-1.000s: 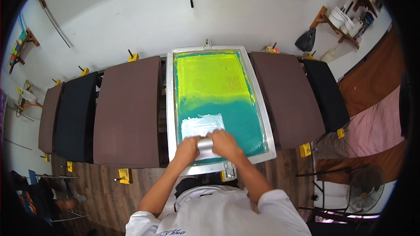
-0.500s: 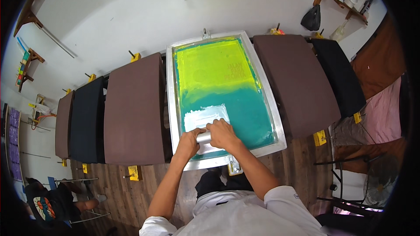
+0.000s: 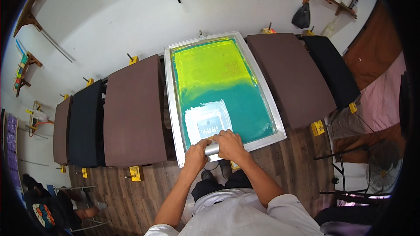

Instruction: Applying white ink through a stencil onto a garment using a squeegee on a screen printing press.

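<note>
My fingers [image 3: 199, 148] of the left hand [image 3: 195, 156] are curled closed around the left end of a short silver metal squeegee handle [image 3: 212, 148], and the right hand [image 3: 230, 145] is wrapped tight over its right end, so both hands grip the same bar. The bar lies across the near edge of the aluminium-framed printing screen with yellow and teal mesh [image 3: 218, 83], just under my fingertips and touching them. Directly beyond the knuckles is one pale white ink patch [image 3: 208, 120] on the teal part.

From left to right I count five padded boards: one narrow brown board [image 3: 61, 131], one black board [image 3: 86, 124], one wide brown board [image 3: 134, 111], then the screen, then one more brown board [image 3: 291, 78] and one black board [image 3: 331, 70]. Yellow clamps [image 3: 136, 172] sit at the near ends; I cannot count them all surely. One dark bag [image 3: 302, 16] hangs on the white wall [image 3: 109, 13]. One fan [image 3: 384, 166] stands at right.
</note>
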Motion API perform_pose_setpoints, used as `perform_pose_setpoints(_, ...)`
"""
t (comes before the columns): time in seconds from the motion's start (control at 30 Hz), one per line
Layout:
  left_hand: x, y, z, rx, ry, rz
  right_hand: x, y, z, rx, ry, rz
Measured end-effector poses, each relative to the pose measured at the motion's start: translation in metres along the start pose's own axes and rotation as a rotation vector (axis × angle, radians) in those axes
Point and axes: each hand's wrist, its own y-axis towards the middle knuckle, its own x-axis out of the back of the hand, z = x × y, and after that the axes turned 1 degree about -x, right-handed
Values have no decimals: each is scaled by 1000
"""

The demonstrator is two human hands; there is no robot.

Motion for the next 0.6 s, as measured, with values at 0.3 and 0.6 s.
perform_pose_setpoints(0.3, -10, -4, 13, 24, 4, -44, 0, -54, 5, -116, 84, -368)
perform_pose_setpoints(0.6, 1, 3, 6, -50, 64, 41, -78, -131, -45, -713, 1164, -261)
